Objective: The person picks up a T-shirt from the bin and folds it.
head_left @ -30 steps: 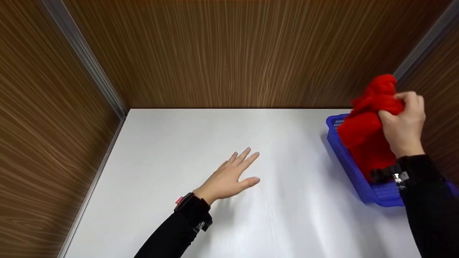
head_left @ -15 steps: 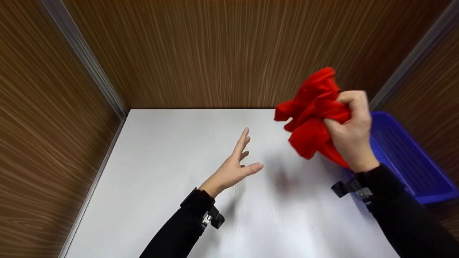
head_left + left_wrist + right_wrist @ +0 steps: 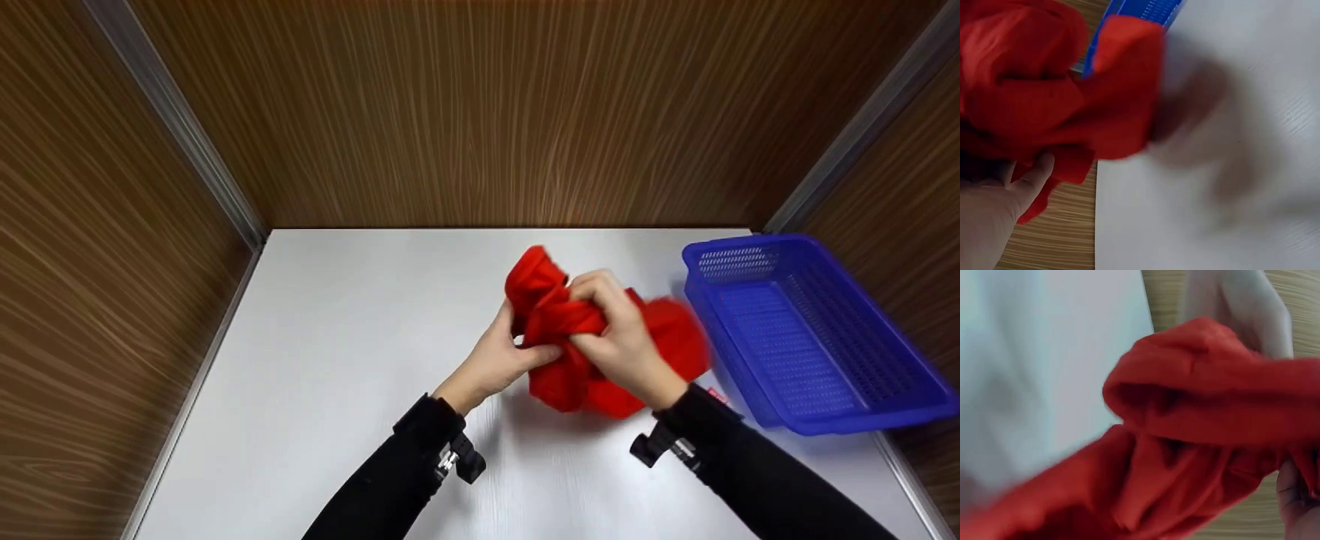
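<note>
A crumpled red cloth [image 3: 559, 382] is bunched up in front of me, held above the white table. My right hand [image 3: 622, 341] grips it from the right, thumb and fingers sunk into the folds. From the left, my left hand [image 3: 491, 360] has its thumb on the near side of the cloth and its fingers behind, mostly hidden. In the left wrist view, that thumb presses on the underside of the red cloth [image 3: 1033, 107]. Loose folds of the cloth [image 3: 1196, 410] fill the right wrist view, with part of the left hand [image 3: 1247, 309] beyond them.
A blue perforated plastic basket [image 3: 712, 330] stands at the right side of the white table [image 3: 360, 315]. Wood-grain panels [image 3: 480, 120] rise at the back and on both sides.
My right hand has lifted the red cloth out of the blue basket and carried it left to the middle. My left hand, spread out before, now meets the cloth and holds it.
</note>
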Available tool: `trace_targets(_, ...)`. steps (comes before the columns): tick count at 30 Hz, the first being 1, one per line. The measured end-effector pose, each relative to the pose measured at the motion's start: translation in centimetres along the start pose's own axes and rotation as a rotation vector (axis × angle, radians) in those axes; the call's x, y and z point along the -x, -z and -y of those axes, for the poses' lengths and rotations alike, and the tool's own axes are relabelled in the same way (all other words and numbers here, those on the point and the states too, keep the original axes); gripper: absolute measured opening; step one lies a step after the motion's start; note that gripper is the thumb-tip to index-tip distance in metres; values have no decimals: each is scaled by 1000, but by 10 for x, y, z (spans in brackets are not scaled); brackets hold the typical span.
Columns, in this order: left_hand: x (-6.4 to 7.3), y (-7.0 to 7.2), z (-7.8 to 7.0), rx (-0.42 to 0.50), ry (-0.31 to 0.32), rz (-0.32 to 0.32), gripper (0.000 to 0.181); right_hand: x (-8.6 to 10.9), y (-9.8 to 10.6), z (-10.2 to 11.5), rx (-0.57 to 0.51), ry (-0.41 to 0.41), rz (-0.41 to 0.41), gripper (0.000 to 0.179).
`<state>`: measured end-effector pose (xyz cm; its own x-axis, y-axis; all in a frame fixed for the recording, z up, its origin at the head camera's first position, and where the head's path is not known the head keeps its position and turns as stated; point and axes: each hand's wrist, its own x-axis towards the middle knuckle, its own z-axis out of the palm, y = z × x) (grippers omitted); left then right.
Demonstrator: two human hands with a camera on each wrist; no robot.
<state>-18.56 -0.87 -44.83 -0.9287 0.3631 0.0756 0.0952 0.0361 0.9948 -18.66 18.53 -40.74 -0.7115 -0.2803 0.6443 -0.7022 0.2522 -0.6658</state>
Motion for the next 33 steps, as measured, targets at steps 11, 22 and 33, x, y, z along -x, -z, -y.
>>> trace_targets(11, 14, 30, 25, 40, 128, -172, 64, 36, -35, -26, -95, -459, 422, 103)
trace_targets(22, 18, 51, 22, 291, 130, -133, 47, 36, -24, -44, -69, -708, 145, 45)
trace_targets(33, 17, 95, 22, -7, 128, -433, 16, 34, 40, -90, -334, -1031, -210, 26)
